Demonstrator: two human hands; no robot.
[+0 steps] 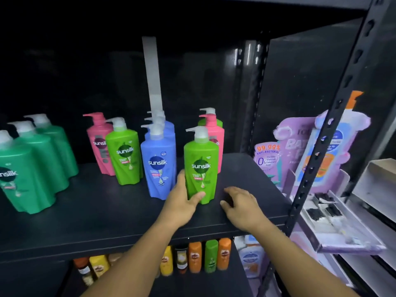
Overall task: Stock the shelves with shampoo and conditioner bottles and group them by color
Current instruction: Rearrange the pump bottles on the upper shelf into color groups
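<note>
Left grip (pixel 182 202) wraps lime-green bottle (pixel 201 166) base; right grip (pixel 242 205) empty, loosely curled, by shelf (pixel 107 215)

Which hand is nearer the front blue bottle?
Left. The left hand grips the light green bottle beside the blue bottle; the right hand is over the shelf farther right.

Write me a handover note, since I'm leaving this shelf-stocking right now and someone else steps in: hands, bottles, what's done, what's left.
Left hand grips the front light green bottle, standing on the shelf. Right hand holds nothing, just right of it.
Done: dark green bottles in a row at left; blue bottles in a row mid-shelf.
Left: pink bottles and other light green bottles are mixed, on both sides of blue. Group them.
</note>
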